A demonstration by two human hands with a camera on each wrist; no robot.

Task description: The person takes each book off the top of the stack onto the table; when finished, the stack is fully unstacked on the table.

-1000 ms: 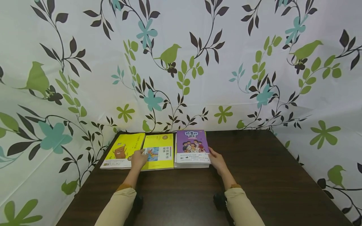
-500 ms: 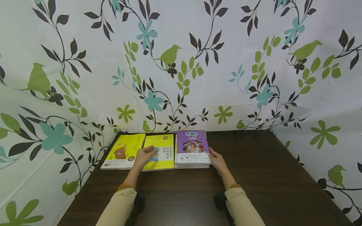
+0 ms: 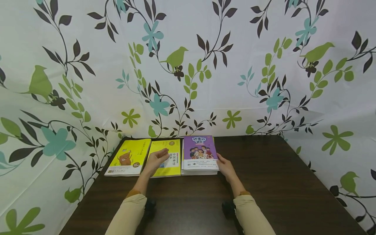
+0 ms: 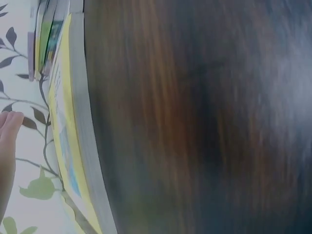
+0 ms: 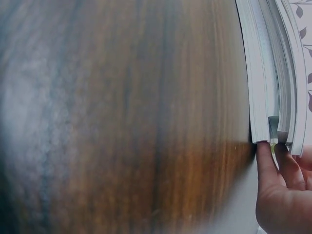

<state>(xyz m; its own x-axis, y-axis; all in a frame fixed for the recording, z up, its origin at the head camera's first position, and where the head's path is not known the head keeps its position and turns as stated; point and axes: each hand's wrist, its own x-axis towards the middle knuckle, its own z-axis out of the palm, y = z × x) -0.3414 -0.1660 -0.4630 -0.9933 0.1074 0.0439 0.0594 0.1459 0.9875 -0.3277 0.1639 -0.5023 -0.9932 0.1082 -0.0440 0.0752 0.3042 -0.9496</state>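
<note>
In the head view my left hand [image 3: 155, 161] hovers over the middle yellow book [image 3: 173, 171], its fingers extended and pointing right, hiding part of the cover picture. The left wrist view shows only some of that hand's fingers [image 4: 9, 131] at its left edge, away from the book's page edge [image 4: 90, 141]. My right hand [image 3: 225, 166] rests against the right side of a stack topped by a purple book [image 3: 200, 148] with cartoon people. Seen from the right wrist, its fingertips [image 5: 263, 151] touch the ends of the stacked books [image 5: 261, 73].
Another yellow book [image 3: 129, 156], with a brown cartoon figure, lies left of the middle one. All the books sit in a row at the back of a dark wooden table [image 3: 188, 202]. A patterned cloth [image 3: 235, 81] hangs right behind them.
My left hand has left the gap between the two yellow books and moved right over the middle book, its fingers extending. My right hand stays at the stack's side.
</note>
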